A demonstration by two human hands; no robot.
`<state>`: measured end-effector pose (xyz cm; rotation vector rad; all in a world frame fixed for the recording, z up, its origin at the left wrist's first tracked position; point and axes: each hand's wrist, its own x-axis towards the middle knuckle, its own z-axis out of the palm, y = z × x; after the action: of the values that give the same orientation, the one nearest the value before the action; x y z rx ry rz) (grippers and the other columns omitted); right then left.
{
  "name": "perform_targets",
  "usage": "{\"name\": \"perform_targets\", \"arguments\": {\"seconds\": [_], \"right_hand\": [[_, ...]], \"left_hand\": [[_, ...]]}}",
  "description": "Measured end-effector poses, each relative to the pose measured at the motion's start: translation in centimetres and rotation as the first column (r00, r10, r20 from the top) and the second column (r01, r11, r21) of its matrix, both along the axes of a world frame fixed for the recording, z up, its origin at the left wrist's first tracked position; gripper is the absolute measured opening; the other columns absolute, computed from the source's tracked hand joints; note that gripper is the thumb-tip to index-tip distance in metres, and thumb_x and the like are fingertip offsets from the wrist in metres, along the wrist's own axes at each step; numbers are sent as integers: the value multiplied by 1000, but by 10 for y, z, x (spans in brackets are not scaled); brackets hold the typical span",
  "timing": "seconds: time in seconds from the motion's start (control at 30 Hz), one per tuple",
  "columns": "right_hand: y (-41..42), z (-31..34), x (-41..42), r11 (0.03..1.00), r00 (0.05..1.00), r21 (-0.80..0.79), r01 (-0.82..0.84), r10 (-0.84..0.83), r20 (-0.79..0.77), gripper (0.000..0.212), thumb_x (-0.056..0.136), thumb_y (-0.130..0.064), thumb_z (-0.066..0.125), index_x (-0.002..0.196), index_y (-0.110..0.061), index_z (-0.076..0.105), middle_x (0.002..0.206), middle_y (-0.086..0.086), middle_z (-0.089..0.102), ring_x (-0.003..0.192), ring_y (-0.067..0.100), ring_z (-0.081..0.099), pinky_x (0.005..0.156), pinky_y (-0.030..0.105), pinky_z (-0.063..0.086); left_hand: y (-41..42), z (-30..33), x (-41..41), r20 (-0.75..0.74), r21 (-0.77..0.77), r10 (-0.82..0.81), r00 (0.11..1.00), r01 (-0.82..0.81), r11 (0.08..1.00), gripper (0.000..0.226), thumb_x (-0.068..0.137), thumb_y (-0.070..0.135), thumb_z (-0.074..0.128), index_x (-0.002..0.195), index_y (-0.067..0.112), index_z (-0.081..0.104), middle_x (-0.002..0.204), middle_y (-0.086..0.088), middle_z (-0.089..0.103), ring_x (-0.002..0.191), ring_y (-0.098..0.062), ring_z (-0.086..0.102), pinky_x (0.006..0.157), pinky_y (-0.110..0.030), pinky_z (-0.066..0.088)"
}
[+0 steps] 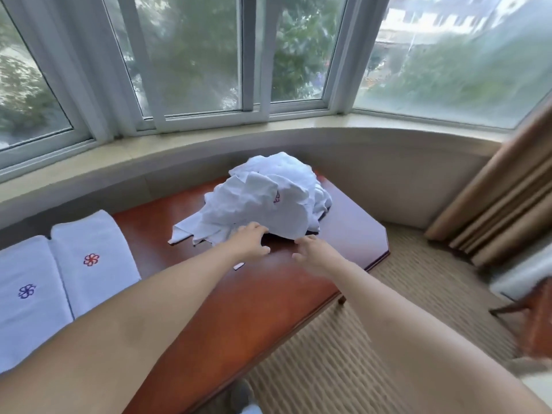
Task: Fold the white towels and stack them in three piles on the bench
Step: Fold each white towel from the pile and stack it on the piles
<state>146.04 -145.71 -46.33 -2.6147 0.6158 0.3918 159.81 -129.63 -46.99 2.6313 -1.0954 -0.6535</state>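
Note:
A crumpled heap of white towels lies on the far right part of the reddish wooden bench. Two folded towels lie side by side at the left: one with a red flower mark, one with a blue flower mark. My left hand reaches to the heap's near edge, fingers loosely curled, fingertips touching the cloth. My right hand hovers just right of it above the bench, fingers spread and holding nothing.
A curved window sill and windows run behind the bench. Beige carpet lies to the right. Brown curtains hang at the right, with a chair part at the far right edge.

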Motion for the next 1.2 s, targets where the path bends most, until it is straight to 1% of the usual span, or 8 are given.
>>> {"name": "perform_targets", "arguments": {"seconds": [0.17,0.37,0.57,0.73,0.83,0.97,1.07,1.2], "right_hand": [[-65,-5,15,1000,998,-7,10,-10,-55,54,100,-38,52,150,-20,46,154,6,43,139,29,45,111,39,39],[-130,-11,54,1000,999,17,27,-26,-18,45,98,-35,53,141,-21,55,141,6,53,127,27,53,89,33,40],[-165,-30,120,994,995,80,-81,85,-51,56,99,-38,55,152,-21,45,158,0,38,136,25,48,103,35,44],[-201,-48,182,967,968,99,-234,241,-69,54,100,-36,54,152,-21,44,160,-2,30,133,25,49,99,34,47],[-230,-58,223,941,940,80,-330,335,-66,54,99,-35,54,151,-23,46,163,-2,24,133,27,48,101,38,47],[-251,-70,266,894,887,72,-441,447,-118,58,98,-38,56,154,-33,42,169,-1,8,150,31,21,114,45,36],[-252,-82,289,835,815,117,-538,550,-180,56,100,-40,52,154,-41,40,170,-3,7,154,27,12,118,47,31],[-249,-88,310,756,745,113,-644,654,-130,49,102,-34,49,151,-35,48,161,-2,35,143,25,37,109,38,41]], "left_hand": [[-67,-15,19,-88,11,-12,996,13,1000,62,97,38,57,154,22,38,161,-2,30,145,-30,33,117,-43,34],[-117,-14,48,-117,13,-8,993,9,1000,63,98,38,55,156,21,36,164,-2,26,149,-28,29,119,-45,31],[-139,-30,88,-146,48,128,981,-122,991,63,98,35,57,156,21,37,165,-1,20,148,-27,30,119,-39,32],[-158,-52,118,-178,95,295,939,-281,955,63,97,35,57,156,32,36,168,0,-11,149,-31,27,113,-39,39],[-179,-56,133,-194,111,379,905,-364,925,60,96,32,56,153,42,38,167,-2,-19,153,-34,18,115,-38,37],[-206,-55,146,-204,187,477,855,-445,876,54,98,30,54,148,47,46,168,-4,-22,152,-38,15,118,-42,31],[-219,-59,156,-220,237,527,821,-479,845,58,99,31,52,155,40,38,169,-5,-18,154,-38,5,121,-46,25],[-225,-66,167,-183,175,586,790,-560,810,54,104,36,46,153,13,42,163,-10,26,147,-33,28,117,-37,28]]}}
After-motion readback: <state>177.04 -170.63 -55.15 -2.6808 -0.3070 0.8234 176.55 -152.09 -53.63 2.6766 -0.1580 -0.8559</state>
